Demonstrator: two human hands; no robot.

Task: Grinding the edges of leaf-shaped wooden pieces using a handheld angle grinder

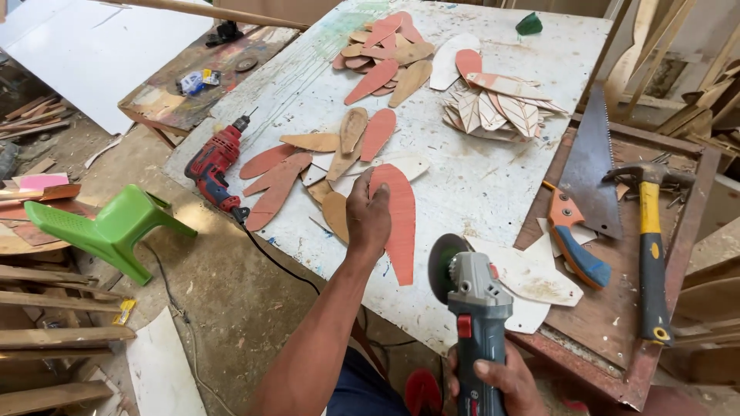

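Pressing down flat, the left hand [368, 217] lies with fingers together on a long red leaf-shaped cutout [395, 219] near the front edge of the white worktable [493, 173], its thumb side over a tan cutout [336, 214] just beside it. The right hand [505, 383] is wrapped tight around the body of a grey angle grinder [474, 308], held off the front edge of the table with its disc [445, 266] tilted up toward the red cutout but apart from it. More red and tan leaf shapes [308, 166] are spread across the middle of the table, with a heap [385, 50] toward the far edge and a stack of pale carved ones [493, 108] toward the far right. A red drill [216, 166] lies on the table's left edge, cord trailing down. On the brown board at the right edge rest a handsaw [586, 177] and a hammer [651, 246]. A green plastic stool [116, 227] stands on the floor to the left.
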